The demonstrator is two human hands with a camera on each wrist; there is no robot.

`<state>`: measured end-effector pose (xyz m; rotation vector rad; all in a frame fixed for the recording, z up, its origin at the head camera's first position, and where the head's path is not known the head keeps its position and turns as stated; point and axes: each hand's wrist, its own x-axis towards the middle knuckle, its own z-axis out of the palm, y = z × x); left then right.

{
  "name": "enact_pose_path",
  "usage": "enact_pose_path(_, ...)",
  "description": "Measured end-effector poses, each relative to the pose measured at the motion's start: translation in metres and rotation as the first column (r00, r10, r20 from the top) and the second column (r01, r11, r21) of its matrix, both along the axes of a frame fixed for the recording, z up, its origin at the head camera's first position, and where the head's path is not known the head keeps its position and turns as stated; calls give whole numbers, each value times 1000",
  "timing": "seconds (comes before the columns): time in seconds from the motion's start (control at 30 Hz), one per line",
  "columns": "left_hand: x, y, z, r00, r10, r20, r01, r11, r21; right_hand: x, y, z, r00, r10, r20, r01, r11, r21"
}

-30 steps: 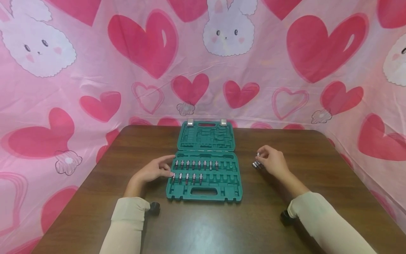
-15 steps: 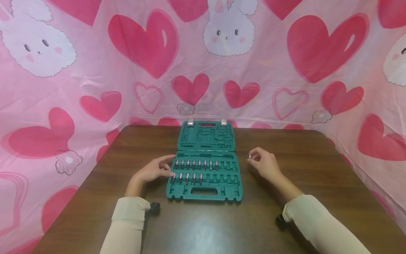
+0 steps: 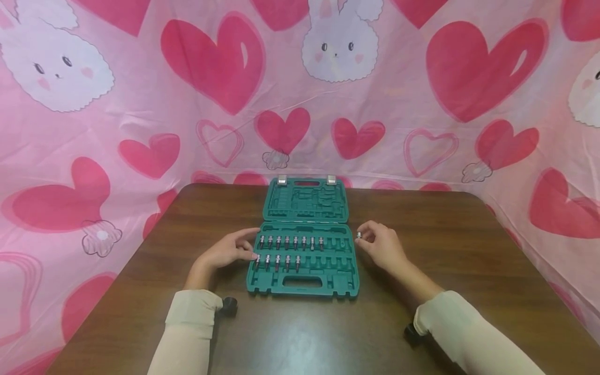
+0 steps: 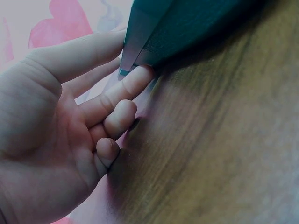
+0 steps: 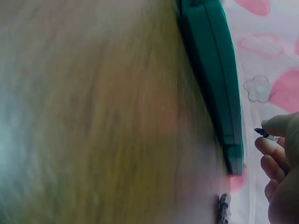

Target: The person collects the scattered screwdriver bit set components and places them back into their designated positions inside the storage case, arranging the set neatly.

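Observation:
A green socket case (image 3: 302, 292) lies unfolded on the table, its lid (image 3: 305, 200) laid back. Chrome bit sockets (image 3: 287, 242) stand in two rows in its base, with vacant slots to their right. My left hand (image 3: 226, 251) rests at the case's left side, thumb on the rim and fingers along the wall, as the left wrist view also shows. Just off the right edge, my right hand (image 3: 383, 247) pinches a bit socket (image 3: 359, 235) between thumb and fingers. Its dark tip sticks out in the right wrist view.
More bit sockets (image 5: 223, 208) lie on the brown table (image 3: 300, 333) to the right of the case; in the head view my right hand hides them. A pink curtain (image 3: 398, 94) with hearts and rabbits hangs behind and beside the table.
My right hand has lifted a bit socket away from the group on the table and moved left to the case's right edge. My left hand has stayed in place.

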<state>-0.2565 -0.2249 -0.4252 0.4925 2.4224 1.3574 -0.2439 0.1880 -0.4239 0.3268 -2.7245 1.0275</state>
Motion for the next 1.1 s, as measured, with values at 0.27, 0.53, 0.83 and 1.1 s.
enact_pose_path(0.27, 15, 8, 25, 1000, -9, 23, 9, 1000, 1, 7, -13, 2, 1000, 19, 18, -19, 1000, -4)
enact_pose_path(0.53, 3, 1, 4, 1000, 3, 9, -3, 1000, 2, 11, -21, 2, 999, 51, 6, -51, 998, -23)
enact_pose_path(0.83, -3, -4, -7, 1000, 7, -10, -7, 1000, -12, 8, -36, 1, 998, 55, -44, -55, 998, -12)
enact_pose_path(1.1, -3, -3, -7, 1000, 8, 1, -8, 1000, 0, 9, -51, -2, 998, 67, -3, -68, 996, -64)
